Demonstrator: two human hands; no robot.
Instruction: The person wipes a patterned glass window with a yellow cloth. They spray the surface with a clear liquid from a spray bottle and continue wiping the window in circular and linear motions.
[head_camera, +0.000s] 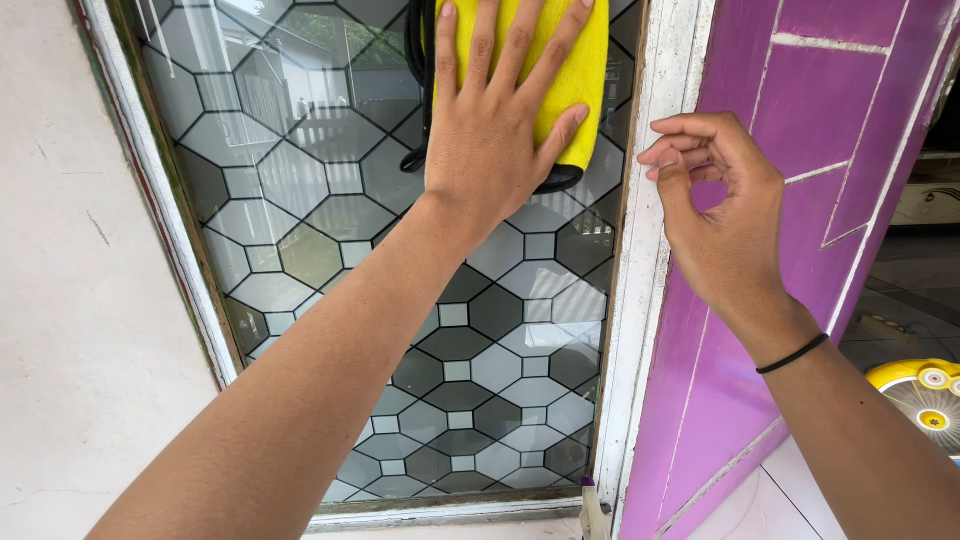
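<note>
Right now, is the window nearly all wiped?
Hard to call any part finished: no wipe marks show on the patterned glass. In hand: the left hand presses a yellow cloth flat against the top of the pane. The right hand rests by the white frame. The lower glass, below the cloth, probably remains.

The left hand (495, 120) lies flat on a yellow microfibre cloth (570, 75), which lies against the patterned glass window pane (330, 250). Just right of that hand runs the white wooden frame post (640, 270). The right hand (715, 215) sits beyond the post, before the purple panelled door (800, 130). Below and right of the right hand is a yellow round fan (925, 395).
</note>
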